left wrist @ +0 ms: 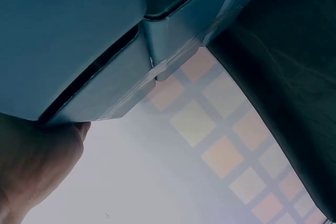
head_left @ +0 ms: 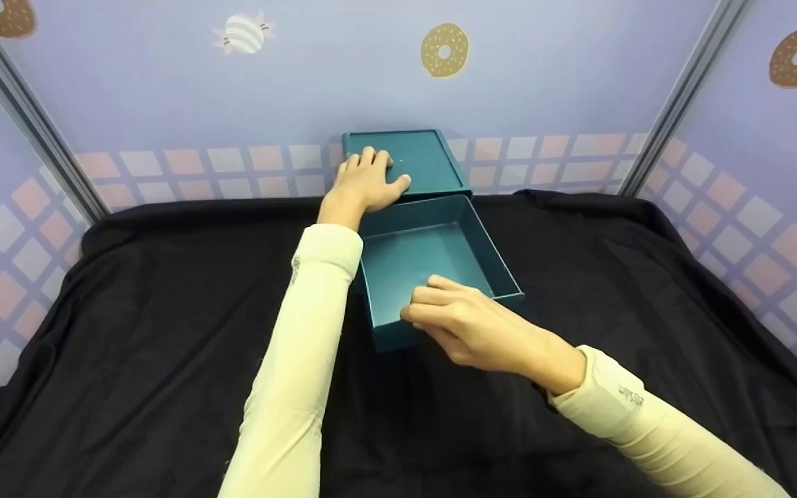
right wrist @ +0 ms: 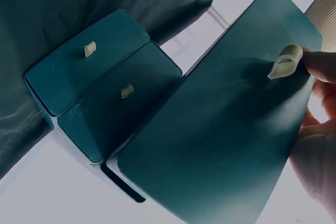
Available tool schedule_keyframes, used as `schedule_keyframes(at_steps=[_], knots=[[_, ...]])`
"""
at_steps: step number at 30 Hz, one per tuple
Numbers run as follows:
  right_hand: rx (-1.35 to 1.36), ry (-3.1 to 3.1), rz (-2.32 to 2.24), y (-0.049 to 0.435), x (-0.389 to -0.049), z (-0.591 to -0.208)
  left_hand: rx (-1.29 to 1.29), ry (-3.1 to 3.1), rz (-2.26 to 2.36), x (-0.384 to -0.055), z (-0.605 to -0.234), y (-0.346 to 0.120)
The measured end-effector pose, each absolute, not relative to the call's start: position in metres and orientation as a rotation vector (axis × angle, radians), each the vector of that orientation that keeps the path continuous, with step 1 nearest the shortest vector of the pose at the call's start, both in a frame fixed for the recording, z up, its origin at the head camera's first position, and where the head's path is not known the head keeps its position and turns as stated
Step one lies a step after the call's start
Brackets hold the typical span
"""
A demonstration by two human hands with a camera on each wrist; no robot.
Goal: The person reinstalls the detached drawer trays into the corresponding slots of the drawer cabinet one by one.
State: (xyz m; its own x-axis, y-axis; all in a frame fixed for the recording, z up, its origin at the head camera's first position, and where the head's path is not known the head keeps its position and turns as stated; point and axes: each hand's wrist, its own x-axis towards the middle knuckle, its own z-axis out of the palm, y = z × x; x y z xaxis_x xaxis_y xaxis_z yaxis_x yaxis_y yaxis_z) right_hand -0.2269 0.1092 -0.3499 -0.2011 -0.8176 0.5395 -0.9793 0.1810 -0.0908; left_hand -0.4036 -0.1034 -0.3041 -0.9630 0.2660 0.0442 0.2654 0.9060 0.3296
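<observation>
A teal drawer cabinet (head_left: 426,155) stands against the back wall, its top drawer (head_left: 419,252) pulled far out and nothing visible inside. My left hand (head_left: 364,181) rests on the left part of the cabinet top with its fingers extended; in the left wrist view part of that hand (left wrist: 39,161) is at the cabinet's edge. My right hand (head_left: 471,324) holds the drawer at its front rim, fingers curled. In the right wrist view, the thumb meets a pale loop pull (right wrist: 286,62) on the drawer front (right wrist: 210,124), and other fingers are partly hidden behind it.
Two further drawer fronts, one (right wrist: 118,103) beside the other (right wrist: 86,64), are flush with the cabinet, each with a small pale pull. Black cloth (head_left: 184,346) covers the table. Lilac panels (head_left: 343,83) with doughnut pictures enclose the back and sides.
</observation>
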Motion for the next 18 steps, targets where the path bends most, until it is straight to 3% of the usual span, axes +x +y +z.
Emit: schedule_keyframes(at_steps=[18], knots=[[1.553, -2.118, 0.621, 0.099, -0.255, -0.351, 0.379, 3.169, 0.480, -0.401, -0.312, -0.098]])
